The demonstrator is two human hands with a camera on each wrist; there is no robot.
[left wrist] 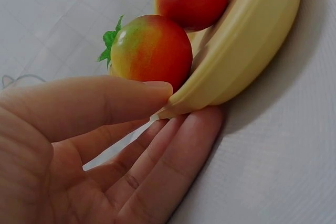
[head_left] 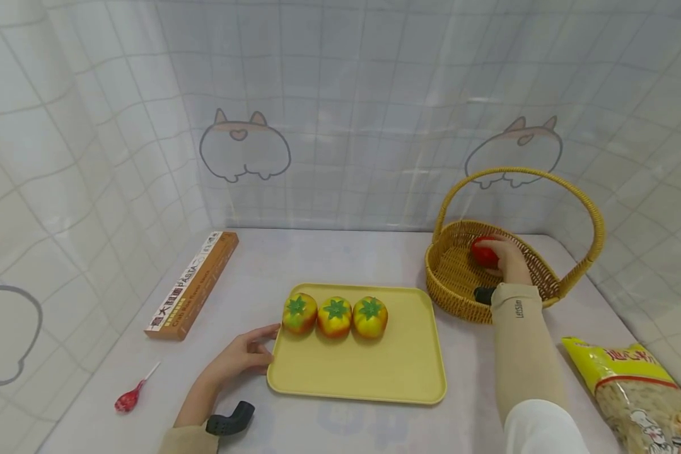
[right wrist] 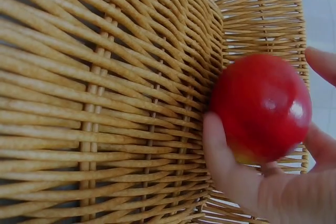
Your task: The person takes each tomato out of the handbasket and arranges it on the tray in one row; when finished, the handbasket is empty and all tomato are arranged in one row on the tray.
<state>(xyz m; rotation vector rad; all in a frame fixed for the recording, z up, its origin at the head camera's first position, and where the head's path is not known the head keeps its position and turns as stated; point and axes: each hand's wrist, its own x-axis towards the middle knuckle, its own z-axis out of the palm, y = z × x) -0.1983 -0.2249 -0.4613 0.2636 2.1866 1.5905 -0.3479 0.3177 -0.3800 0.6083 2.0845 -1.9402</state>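
Note:
Three yellow-orange toy tomatoes (head_left: 335, 317) with green leaf tops sit in a row at the back left of a yellow tray (head_left: 374, 372). My left hand (head_left: 244, 359) is at the tray's left edge, its thumb on the rim and its fingers underneath. Inside the wicker basket (head_left: 454, 271) at the right, my right hand (head_left: 507, 255) has its fingers curved around a red round fruit (right wrist: 262, 108). One fingertip (right wrist: 320, 64) stands apart from the fruit's surface in the right wrist view. The fruit is close against the woven basket wall.
A pasta box (head_left: 193, 287) lies at the left, with a red lollipop (head_left: 129, 398) nearer the front. A yellow-topped food bag (head_left: 638, 391) is at the front right. The basket's tall handle (head_left: 596, 221) arches over my right hand. Curtains surround the table.

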